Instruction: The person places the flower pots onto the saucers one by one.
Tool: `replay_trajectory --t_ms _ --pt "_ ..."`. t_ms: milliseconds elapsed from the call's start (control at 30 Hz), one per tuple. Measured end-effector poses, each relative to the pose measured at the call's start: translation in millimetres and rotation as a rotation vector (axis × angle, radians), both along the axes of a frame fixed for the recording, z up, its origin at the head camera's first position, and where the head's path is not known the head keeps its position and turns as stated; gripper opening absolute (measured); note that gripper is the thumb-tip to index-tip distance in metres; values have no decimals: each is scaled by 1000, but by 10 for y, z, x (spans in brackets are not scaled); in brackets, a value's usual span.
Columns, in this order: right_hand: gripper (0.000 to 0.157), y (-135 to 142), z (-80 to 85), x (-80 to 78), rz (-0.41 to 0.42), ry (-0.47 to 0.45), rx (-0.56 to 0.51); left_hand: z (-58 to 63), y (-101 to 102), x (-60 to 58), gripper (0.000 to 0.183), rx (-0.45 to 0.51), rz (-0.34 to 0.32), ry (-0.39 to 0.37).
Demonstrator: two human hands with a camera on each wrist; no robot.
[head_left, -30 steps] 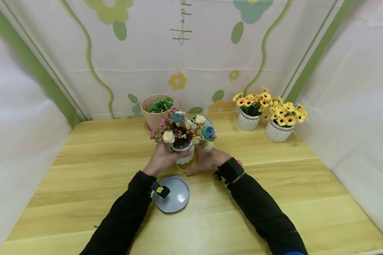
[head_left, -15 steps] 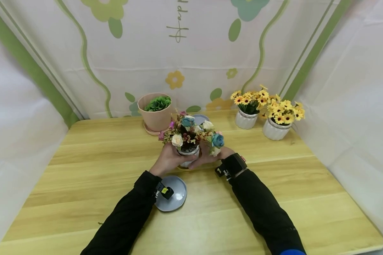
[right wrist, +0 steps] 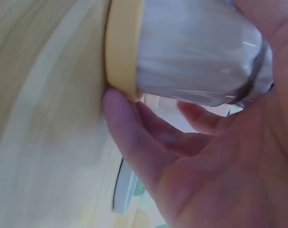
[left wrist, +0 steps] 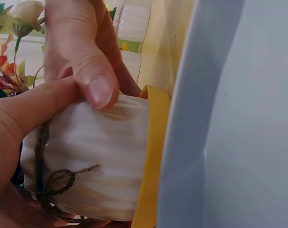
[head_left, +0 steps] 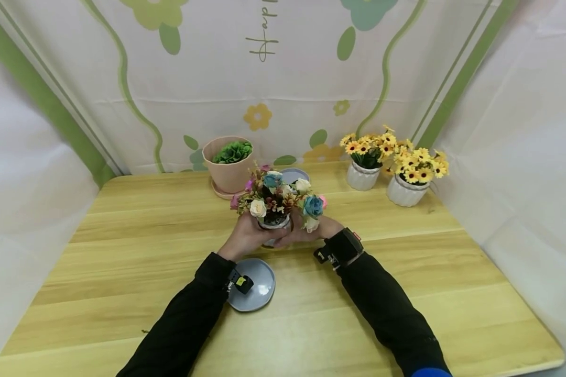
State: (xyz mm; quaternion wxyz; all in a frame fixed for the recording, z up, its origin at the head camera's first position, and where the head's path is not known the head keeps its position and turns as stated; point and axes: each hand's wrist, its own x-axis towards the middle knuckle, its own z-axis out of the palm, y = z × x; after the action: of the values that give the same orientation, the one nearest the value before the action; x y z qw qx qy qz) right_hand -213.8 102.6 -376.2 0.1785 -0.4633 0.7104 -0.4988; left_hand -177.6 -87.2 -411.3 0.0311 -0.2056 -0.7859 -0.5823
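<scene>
Both hands are at a white ribbed flower pot (left wrist: 101,152) with brown twine tied round it in a bow. Blue, cream and pink artificial flowers (head_left: 280,196) rise from it. My left hand (head_left: 246,236) grips the pot from the left, its thumb across the front. From the right, my right hand (head_left: 306,232) holds the same pot, thumb pressed on its side. Under the pot is a yellow saucer (right wrist: 122,52); a right-hand finger touches its lower rim at the table. The far sides of pot and saucer are hidden in the head view.
A blue-grey plate (head_left: 261,285) lies in front, partly under the left wrist. Behind stand a pink pot (head_left: 228,175) with a green plant and another bluish plate (head_left: 294,174). Two white pots (head_left: 362,177) (head_left: 405,191) of yellow flowers stand at the wooden table's (head_left: 453,293) back right.
The right thumb has moved from beside the yellow saucer up onto the pot. The flower pot has shifted slightly, and the hands now cover most of the saucer in the head view.
</scene>
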Motion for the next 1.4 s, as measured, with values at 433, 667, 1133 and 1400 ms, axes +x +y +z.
replay_trajectory --t_ms 433,667,1133,1400 --pt "86 -185 -108 103 -146 68 -21 253 -97 134 79 -19 -60 -38" --pt "87 -327 -249 -55 -187 78 97 218 -225 88 81 25 -81 12" --pt "81 -913 -211 -216 -132 84 253 149 -726 57 82 65 -4 -72" --pt "85 -1337 -149 -323 -86 47 295 155 -1055 59 83 84 74 -78"
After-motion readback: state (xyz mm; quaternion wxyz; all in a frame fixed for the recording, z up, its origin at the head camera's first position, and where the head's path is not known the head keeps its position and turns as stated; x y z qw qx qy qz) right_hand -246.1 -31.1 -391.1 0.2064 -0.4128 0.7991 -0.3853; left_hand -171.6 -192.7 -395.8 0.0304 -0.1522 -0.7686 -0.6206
